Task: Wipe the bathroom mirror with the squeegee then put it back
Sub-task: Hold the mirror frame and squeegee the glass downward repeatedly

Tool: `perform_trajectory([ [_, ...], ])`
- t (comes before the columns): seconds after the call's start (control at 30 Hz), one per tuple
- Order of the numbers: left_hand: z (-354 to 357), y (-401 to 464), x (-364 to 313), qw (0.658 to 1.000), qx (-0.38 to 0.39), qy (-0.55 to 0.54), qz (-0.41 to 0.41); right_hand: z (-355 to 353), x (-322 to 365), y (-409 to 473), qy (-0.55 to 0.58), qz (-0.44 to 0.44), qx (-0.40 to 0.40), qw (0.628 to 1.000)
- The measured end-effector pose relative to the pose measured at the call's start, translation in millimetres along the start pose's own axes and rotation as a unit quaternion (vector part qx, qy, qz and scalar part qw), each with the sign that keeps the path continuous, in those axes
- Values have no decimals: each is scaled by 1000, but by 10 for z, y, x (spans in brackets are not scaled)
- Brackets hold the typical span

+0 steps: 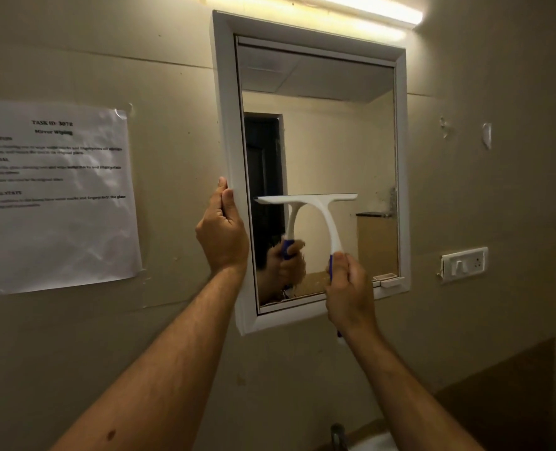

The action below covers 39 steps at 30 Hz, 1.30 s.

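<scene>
A white-framed mirror [335, 131] hangs on the beige wall. My right hand [350, 288] is closed around the blue handle of a white squeegee [330, 219]. The squeegee's blade lies level against the glass in the mirror's lower half. The hand and handle show again as a reflection in the glass. My left hand [223, 229] grips the left edge of the mirror frame [226, 125], thumb on the front of the frame.
A printed task sheet [55, 193] is taped to the wall on the left. A switch plate [463, 263] sits right of the mirror. A tube light [364, 9] glows above. A tap [338, 434] and basin edge show at the bottom.
</scene>
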<state>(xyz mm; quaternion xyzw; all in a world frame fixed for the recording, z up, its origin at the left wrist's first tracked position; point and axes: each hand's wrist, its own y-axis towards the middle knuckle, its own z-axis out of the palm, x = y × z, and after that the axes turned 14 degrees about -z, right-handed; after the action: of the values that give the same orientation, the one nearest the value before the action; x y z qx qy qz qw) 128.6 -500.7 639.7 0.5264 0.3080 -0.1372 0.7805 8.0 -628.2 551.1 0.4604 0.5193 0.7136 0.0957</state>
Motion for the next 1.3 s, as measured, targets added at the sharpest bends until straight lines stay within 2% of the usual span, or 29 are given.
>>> perform_trajectory([
  [0.33, -13, -5, -22, 1000, -1, 11, 5, -104, -385, -588, 18, 11, 36, 999],
  [0.63, -31, -22, -30, 1000, 12, -1, -7, -34, -30, -34, -17, -16, 21, 1000],
  [0.93, -18, -23, -11, 1000, 14, 3, -8, -111, -385, -698, -5, 14, 59, 998],
  [1.13, -36, -26, -1, 1000, 22, 4, -10, -111, -116, -350, 20, 20, 22, 999],
  [1.3, -75, -61, 33, 999, 37, 8, -21, -19, -80, -273, -18, 12, 21, 1000],
])
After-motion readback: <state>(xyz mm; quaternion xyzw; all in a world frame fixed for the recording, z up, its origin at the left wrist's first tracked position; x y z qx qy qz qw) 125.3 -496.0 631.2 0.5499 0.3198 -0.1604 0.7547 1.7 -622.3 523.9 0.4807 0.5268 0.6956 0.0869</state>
